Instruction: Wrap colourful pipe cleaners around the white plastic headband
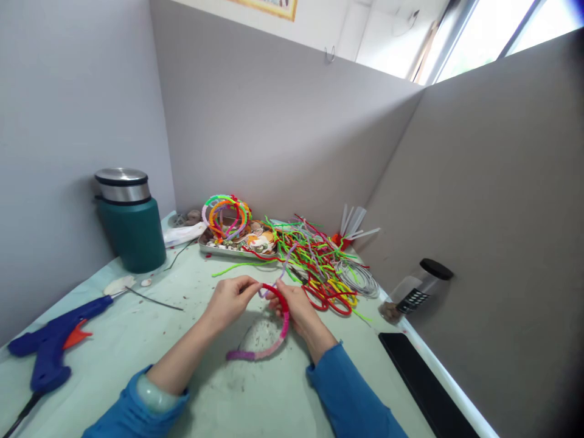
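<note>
My left hand (233, 300) and my right hand (292, 304) meet over the middle of the table. Between them is a curved ring (275, 347) wrapped in fuzzy pipe cleaner, running from red through pink to purple. My left fingertips pinch its red end. The right thumb and fingers close around the red stretch beside it. A loose lilac pipe cleaner (286, 263) rises from between my fingers. Below, the ring's purple end hangs free, and a thin dark wire seems to span its gap.
Behind my hands lies a heap of coloured pipe cleaners (314, 249) with red-handled scissors (326, 301). A metal tray (214, 249) holds shells and finished rings (227, 217). At left are a blue glue gun (55, 347) and green flask (131, 231); at right, a jar (413, 292) and black strip (420, 383).
</note>
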Tool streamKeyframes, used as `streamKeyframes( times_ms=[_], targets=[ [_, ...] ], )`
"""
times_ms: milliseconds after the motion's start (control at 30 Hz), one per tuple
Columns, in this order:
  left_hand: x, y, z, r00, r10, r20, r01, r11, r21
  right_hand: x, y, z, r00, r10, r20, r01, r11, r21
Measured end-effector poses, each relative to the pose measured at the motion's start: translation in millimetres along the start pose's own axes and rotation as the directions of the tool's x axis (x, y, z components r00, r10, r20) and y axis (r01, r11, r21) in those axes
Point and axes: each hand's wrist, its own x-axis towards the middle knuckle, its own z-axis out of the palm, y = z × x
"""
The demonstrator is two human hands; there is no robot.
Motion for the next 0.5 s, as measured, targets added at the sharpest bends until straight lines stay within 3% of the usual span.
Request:
streamKeyframes(
  times_ms=[67,133,200,300,400,500],
  targets=[
    [1,-2,0.2,0.998,-0.049,-0.040,0.051,0.998,0.036,-1,-3,0,0.967,-0.185,-0.173,0.157,0.974,-0.164],
    [1,-4,0.0,0.993,-0.094,-0.070,0.098,0.993,0.060,-7,-7,1,0.862,-0.420,-0.282,0.315,0.882,-0.350],
    [1,-4,-0.5,0.989,-0.121,-0.091,0.128,0.989,0.074,-16,-12,4,0.748,-0.607,-0.269,0.437,0.754,-0.490],
    [1,-5,-0.7,0.984,-0.141,-0.111,0.148,0.987,0.055,-29,-16,12,0.671,-0.741,-0.020,0.545,0.512,-0.664],
    [4,-10,1.4,0.981,-0.166,-0.100,0.162,0.986,-0.047,-35,-15,20,0.638,-0.727,0.254,0.596,0.257,-0.761],
    [7,-16,5.6,0.970,-0.239,-0.044,0.226,0.954,-0.197,-34,-10,26,0.630,-0.693,0.351,0.553,0.083,-0.829]
  ],
)
